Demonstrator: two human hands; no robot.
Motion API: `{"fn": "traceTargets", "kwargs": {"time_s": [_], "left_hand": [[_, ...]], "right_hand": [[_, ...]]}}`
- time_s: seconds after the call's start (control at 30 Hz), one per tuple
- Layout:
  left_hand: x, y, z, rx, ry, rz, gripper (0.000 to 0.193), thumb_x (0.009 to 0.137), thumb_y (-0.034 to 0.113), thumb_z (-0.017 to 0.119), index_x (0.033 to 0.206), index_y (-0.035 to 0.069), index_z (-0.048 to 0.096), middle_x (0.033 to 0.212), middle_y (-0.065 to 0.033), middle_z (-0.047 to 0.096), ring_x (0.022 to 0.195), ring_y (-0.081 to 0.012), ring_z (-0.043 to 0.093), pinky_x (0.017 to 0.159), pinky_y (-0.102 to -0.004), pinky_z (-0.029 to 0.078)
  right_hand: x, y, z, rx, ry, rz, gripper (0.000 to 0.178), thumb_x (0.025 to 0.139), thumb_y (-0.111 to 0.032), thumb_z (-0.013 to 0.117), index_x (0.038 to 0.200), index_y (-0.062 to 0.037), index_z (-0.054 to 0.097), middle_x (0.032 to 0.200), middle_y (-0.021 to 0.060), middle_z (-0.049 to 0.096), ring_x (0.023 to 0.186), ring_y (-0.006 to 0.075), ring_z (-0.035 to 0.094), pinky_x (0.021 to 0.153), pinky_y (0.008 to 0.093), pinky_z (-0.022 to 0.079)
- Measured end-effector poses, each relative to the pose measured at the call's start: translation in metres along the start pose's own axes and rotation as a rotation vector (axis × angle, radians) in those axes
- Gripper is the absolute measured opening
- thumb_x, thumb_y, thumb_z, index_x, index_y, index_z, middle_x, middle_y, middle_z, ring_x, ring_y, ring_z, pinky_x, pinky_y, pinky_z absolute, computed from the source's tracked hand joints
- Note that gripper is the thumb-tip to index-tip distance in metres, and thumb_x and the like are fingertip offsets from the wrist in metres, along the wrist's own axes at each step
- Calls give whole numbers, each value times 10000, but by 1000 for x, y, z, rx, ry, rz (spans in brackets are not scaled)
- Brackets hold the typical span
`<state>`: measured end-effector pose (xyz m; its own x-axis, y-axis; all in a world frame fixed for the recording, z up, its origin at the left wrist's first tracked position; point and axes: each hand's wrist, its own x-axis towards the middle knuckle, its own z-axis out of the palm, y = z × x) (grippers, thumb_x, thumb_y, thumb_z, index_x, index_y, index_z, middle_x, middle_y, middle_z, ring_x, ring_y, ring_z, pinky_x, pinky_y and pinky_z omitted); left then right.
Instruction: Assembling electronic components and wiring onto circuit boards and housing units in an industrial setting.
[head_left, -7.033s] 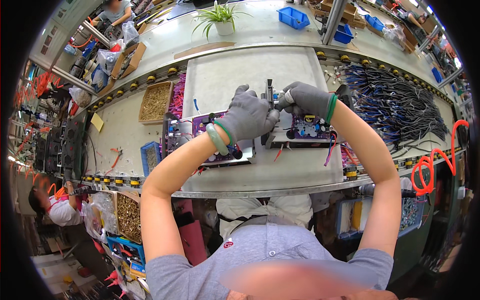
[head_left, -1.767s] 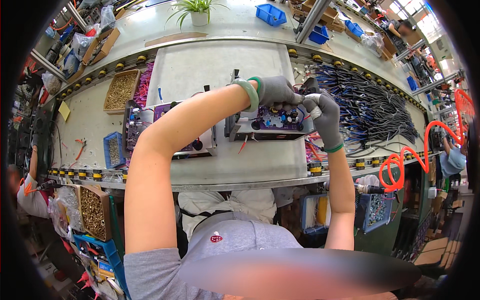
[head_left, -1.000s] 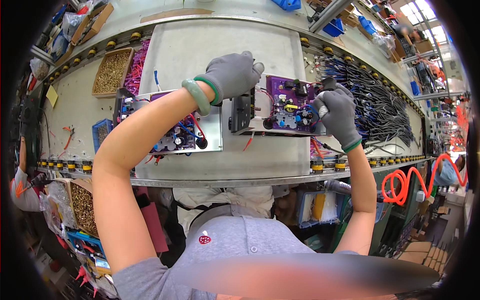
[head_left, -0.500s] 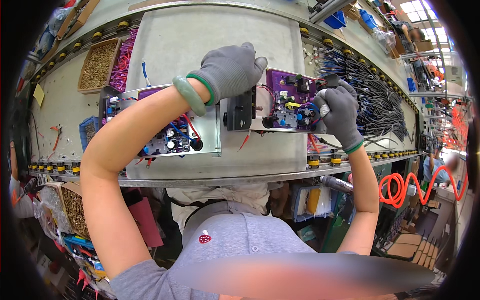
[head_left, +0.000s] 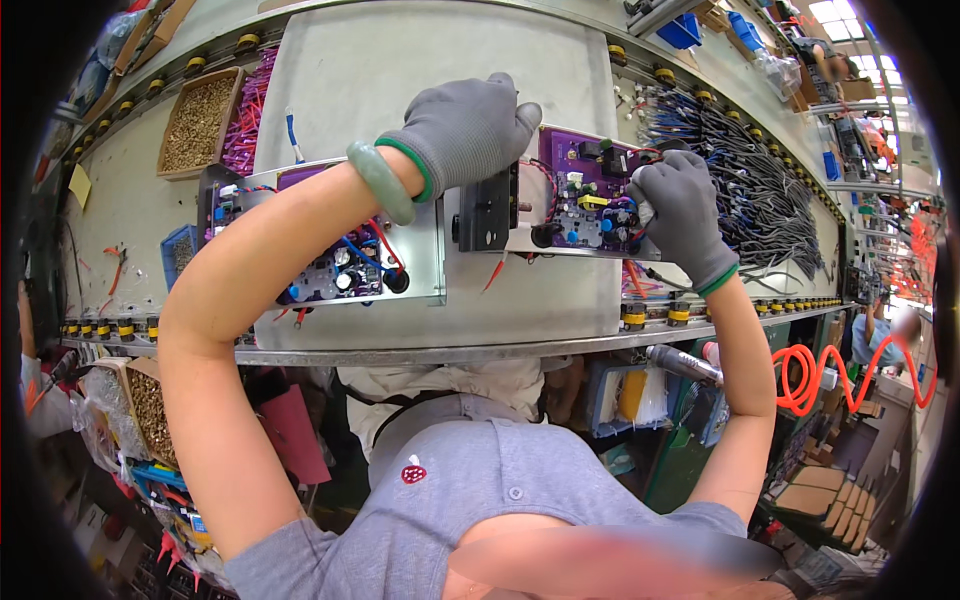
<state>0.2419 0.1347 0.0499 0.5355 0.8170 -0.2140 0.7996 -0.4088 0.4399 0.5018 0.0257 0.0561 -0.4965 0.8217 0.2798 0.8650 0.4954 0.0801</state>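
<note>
My left hand (head_left: 462,132), in a grey knit glove, is at the far left corner of a metal chassis with a purple circuit board (head_left: 595,190). Its fingers are curled, and their tips are hidden. At the right end of that board my right hand (head_left: 686,212), also gloved, is closed; white wrapping shows at its fingertips, and whatever it grips is hidden. A black end panel (head_left: 487,215) forms the chassis's left side. Under my left forearm sits a second chassis (head_left: 425,250) with a similar board and red and blue wires.
A pale work plate (head_left: 530,300) lies under both chassis. Right of it spreads a heap of grey cables (head_left: 765,190); at left stand a tray of brass-coloured parts (head_left: 200,125), pink leads (head_left: 248,115) and a blue bin (head_left: 178,255). A coiled orange hose (head_left: 797,380) hangs at right.
The fingers of my right hand have curled down further at the board's right end. My left hand stays at the corner, and the whole view has shifted slightly.
</note>
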Motion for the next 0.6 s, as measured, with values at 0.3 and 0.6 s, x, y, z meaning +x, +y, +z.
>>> {"fn": "traceTargets", "kwargs": {"time_s": [0.3,0.6], "left_hand": [[-1,-10,2,115,250,361,456,983,466,500,1210,85,608,1180,-223,642,1035,-366,662,862,-479,533],[-134,-230,-94,-33,797,29,309,915,345,613,1016,83,744,937,-123,739,837,-245,713,801,-367,559]], "right_hand": [[-7,6,6,48,-6,86,50,804,-150,679,811,-107,655,746,95,626,782,328,603,772,444,465],[-7,7,3,234,-6,188,154,940,-182,644,910,-36,684,885,130,677,855,328,630,780,406,487]]}}
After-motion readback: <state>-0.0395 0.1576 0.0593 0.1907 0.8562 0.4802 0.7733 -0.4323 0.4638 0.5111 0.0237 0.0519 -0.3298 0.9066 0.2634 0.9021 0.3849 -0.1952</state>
